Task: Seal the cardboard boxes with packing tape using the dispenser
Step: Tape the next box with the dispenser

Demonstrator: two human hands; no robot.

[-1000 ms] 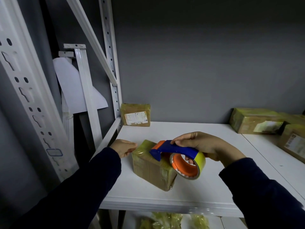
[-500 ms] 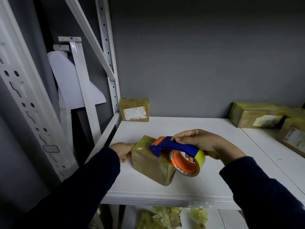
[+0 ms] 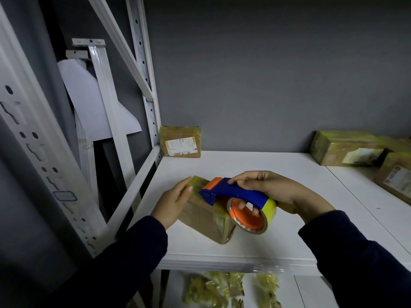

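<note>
- Box (image 3: 206,221) sits near the front-left of the white shelf (image 3: 266,165), turned so one corner points at the camera. It is wrapped in yellowish tape.
- Left grip (image 3: 172,202): fingers straight, nothing clasped. The palm lies flat against the box's left face and the fingertips reach its far top edge, bracing it.
- Right grip (image 3: 273,187): fingers curled round the blue handle of the dispenser (image 3: 235,193), thumb on top. Some fingers show through the orange core of the roll (image 3: 251,215).
- Key relation: the box lies left of and just below the right grip. The dispenser's blade end is over the box top, and the roll hangs off the box's right side. Can't tell whether the blade touches the top.
- Dispenser long axis runs left-right with a slight tilt. The orange/blue mouth points left toward the left grip, and the roll end is to the right.
- Box long axis looks diagonal, far-left to near-right, roughly in line with the dispenser.
- Left grip is nearer the box, and the two grips flank it.
- Judgement: a taping pass is under way or about to start. The next pull likely runs along the box top, so the left grip has to hold the box against sliding.
- Also there: a labelled box (image 3: 181,142) at the back left against the wall, more boxes (image 3: 342,148) at the right, and crumpled tape (image 3: 213,287) on the level below.
</note>
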